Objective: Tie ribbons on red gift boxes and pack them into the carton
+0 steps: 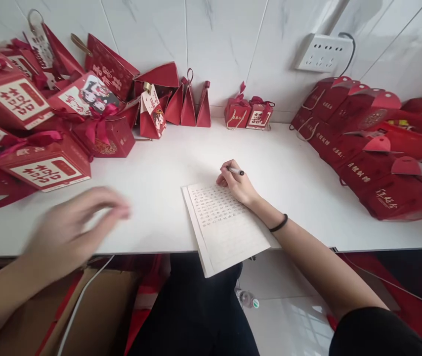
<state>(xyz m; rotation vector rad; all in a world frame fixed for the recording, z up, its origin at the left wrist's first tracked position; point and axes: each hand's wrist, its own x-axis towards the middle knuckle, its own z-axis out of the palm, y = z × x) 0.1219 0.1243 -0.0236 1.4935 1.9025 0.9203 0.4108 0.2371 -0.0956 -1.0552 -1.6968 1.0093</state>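
Note:
My right hand [237,183] is closed around a pen [236,171] with a pale barrel and a dark end. It rests on the upper right part of a paper pad [233,244]. Rows of small handwriting fill the pad's upper half, and its lower corner hangs over the table's front edge. The pen's tip is hidden by my fingers. My left hand [73,227] is raised at the left, apart from the pad and blurred by motion. Its thumb and fingers curve toward each other, and I see nothing between them.
Red gift boxes [44,158] with ribbons crowd the left of the white table [151,198]. Two small boxes [248,114] stand at the wall. Red handled boxes [366,148] line the right, below a power strip [324,53]. A cardboard box [100,306] and a bottle [247,298] are below.

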